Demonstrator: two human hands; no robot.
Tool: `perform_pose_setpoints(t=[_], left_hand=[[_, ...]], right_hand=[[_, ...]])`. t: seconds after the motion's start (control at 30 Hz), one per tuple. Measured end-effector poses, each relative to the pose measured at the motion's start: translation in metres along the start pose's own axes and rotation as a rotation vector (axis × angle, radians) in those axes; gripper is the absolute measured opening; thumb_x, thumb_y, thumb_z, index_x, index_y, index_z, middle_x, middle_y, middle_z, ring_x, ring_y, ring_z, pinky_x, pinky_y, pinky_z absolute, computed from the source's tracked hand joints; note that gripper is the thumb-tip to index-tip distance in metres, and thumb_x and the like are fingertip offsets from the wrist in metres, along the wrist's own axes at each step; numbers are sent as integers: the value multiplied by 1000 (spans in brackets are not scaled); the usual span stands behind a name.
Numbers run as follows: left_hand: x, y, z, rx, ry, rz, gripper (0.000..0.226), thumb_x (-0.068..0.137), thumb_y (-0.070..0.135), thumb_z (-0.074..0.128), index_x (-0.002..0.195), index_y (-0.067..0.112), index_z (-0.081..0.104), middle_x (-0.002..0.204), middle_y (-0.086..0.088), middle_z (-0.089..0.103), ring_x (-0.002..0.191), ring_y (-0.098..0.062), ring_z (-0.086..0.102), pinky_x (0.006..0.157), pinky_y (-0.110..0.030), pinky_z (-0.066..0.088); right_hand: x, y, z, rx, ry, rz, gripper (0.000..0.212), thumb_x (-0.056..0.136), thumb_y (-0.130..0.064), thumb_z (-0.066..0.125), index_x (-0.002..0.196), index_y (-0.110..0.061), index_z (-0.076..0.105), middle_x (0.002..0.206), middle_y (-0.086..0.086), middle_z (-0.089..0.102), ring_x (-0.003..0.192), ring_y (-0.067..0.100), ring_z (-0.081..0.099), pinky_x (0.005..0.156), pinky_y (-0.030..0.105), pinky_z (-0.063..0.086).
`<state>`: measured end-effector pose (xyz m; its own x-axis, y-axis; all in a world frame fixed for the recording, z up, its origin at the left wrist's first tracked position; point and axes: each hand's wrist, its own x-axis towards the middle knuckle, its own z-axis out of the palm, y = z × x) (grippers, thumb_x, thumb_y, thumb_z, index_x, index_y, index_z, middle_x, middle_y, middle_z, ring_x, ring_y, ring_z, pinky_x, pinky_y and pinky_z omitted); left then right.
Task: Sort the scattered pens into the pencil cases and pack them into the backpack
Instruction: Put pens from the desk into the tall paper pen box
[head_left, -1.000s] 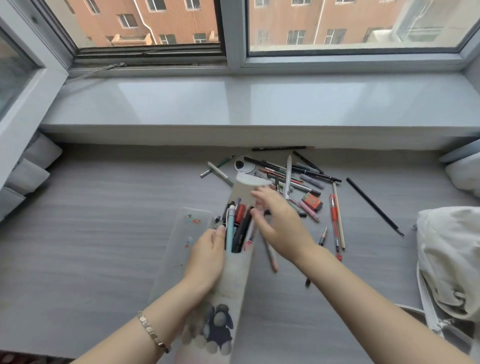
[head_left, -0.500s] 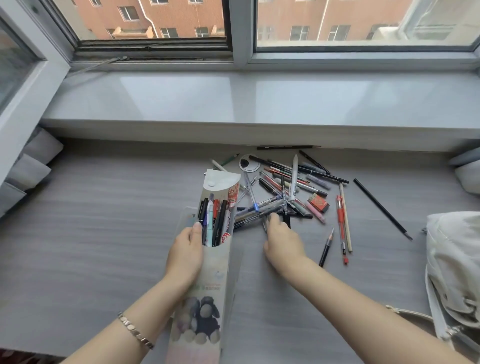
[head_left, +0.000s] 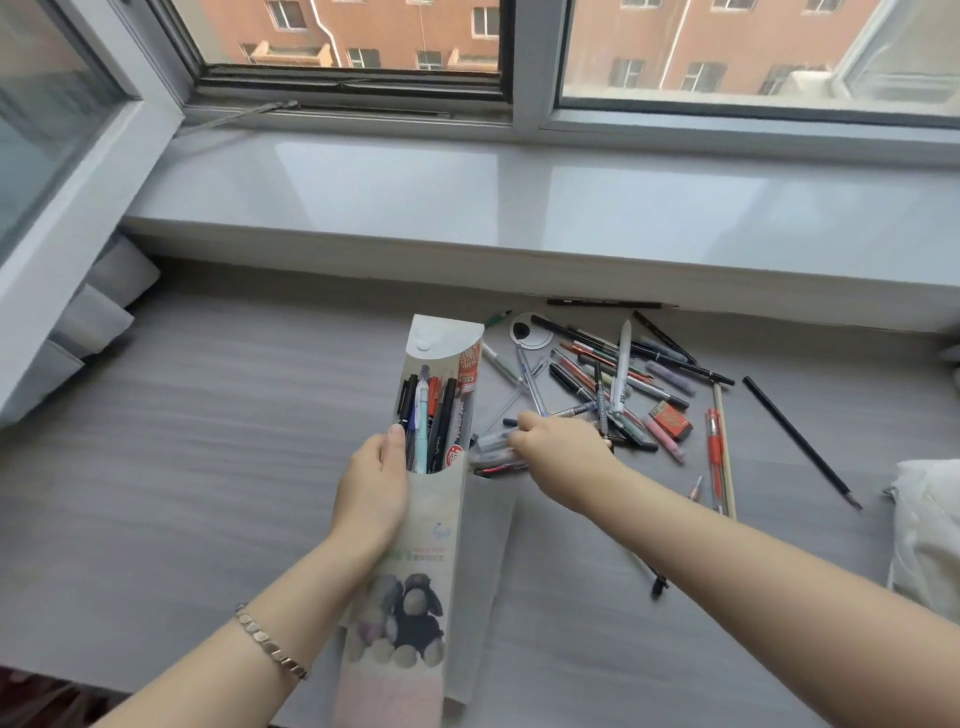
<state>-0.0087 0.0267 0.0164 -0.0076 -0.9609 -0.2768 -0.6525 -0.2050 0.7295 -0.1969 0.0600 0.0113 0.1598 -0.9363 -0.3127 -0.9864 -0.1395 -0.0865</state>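
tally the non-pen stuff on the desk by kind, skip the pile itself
Pencil cases: 2 (printed case, clear case partly under it)
Backpack: 1, partly in view
Small red box: 1
Round white disc: 1
Total: 5
Pens: overlapping, no reliable count.

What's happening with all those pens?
A person is tidying pens away. The left hand holds a pencil case with its flap open, and several pens are already inside. The right hand grips a bundle of pens right beside the case's opening. Many loose pens lie scattered on the grey surface behind. The backpack sits at the right edge.
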Motion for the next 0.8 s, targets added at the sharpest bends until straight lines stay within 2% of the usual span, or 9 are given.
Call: perform_pose_setpoints(t=[0.13, 0.27, 0.33, 0.4, 0.43, 0.5, 0.57, 0.67, 0.8], left_hand=[[-2, -3, -3, 3, 9, 0, 43, 99, 36, 28, 78, 12, 55, 72, 4, 56, 71, -18, 49, 57, -26, 35], [-5, -6, -5, 5, 7, -11, 40, 99, 36, 28, 82, 13, 56, 73, 7, 55, 78, -22, 51, 65, -30, 33], [-7, -5, -6, -2, 7, -3, 41, 99, 37, 28, 80, 13, 56, 73, 5, 56, 78, -23, 52, 66, -30, 33], [-7, -3, -7, -7, 21, 10, 41, 99, 37, 28, 73, 16, 52, 72, 3, 55, 75, -23, 50, 64, -31, 33], [-8, -2, -8, -11, 31, 17, 41, 99, 37, 28, 72, 16, 51, 71, 3, 55, 75, -22, 50, 63, -31, 33], [-8, 1, -9, -24, 43, 33, 42, 99, 37, 28, 75, 14, 54, 74, 2, 58, 75, -22, 51, 62, -31, 34], [-10, 2, -7, -33, 30, 45, 44, 99, 36, 28, 84, 10, 59, 78, -1, 60, 79, -23, 53, 64, -31, 36], [-15, 3, 6, -27, -60, 49, 45, 99, 35, 29, 90, 6, 62, 81, -1, 62, 83, -23, 55, 66, -31, 38], [-27, 6, 28, 0, -222, 54, 50, 99, 38, 30, 92, 0, 61, 92, -12, 67, 85, -25, 58, 73, -33, 41]], right_hand=[[14, -6, 19, -115, -34, -56, 35, 81, 5, 50, 114, -6, 46, 119, 11, 47, 107, 31, 52, 62, 35, 34], [18, -3, 26, -150, -21, 24, 28, 85, -10, 52, 112, -6, 52, 117, 11, 50, 105, 30, 54, 63, 35, 41], [13, 0, 21, -190, 37, 2, 27, 68, -19, 72, 91, -8, 64, 96, 9, 61, 86, 24, 62, 50, 27, 39], [5, 7, 17, -157, 148, 5, 37, 35, -24, 86, 61, -14, 62, 61, 1, 61, 56, 18, 61, 34, 19, 35], [1, 13, 15, -92, 250, 28, 38, 35, -24, 87, 60, -13, 60, 56, 0, 59, 55, 19, 58, 34, 21, 38], [-8, 25, 5, 243, 399, 97, 24, 67, -17, 76, 78, -6, 59, 72, 6, 56, 70, 23, 51, 54, 33, 49], [-20, 36, -11, 571, 530, 230, 11, 87, -13, 56, 94, -4, 54, 81, 4, 47, 76, 19, 42, 70, 30, 44], [-42, 41, -38, 1113, 787, 380, 8, 96, -16, 43, 92, -10, 46, 73, -5, 47, 66, 3, 48, 64, 10, 40], [-66, 28, -61, 1924, 874, 274, 18, 98, -14, 36, 84, -18, 47, 69, -3, 57, 82, 12, 60, 85, 28, 49]])
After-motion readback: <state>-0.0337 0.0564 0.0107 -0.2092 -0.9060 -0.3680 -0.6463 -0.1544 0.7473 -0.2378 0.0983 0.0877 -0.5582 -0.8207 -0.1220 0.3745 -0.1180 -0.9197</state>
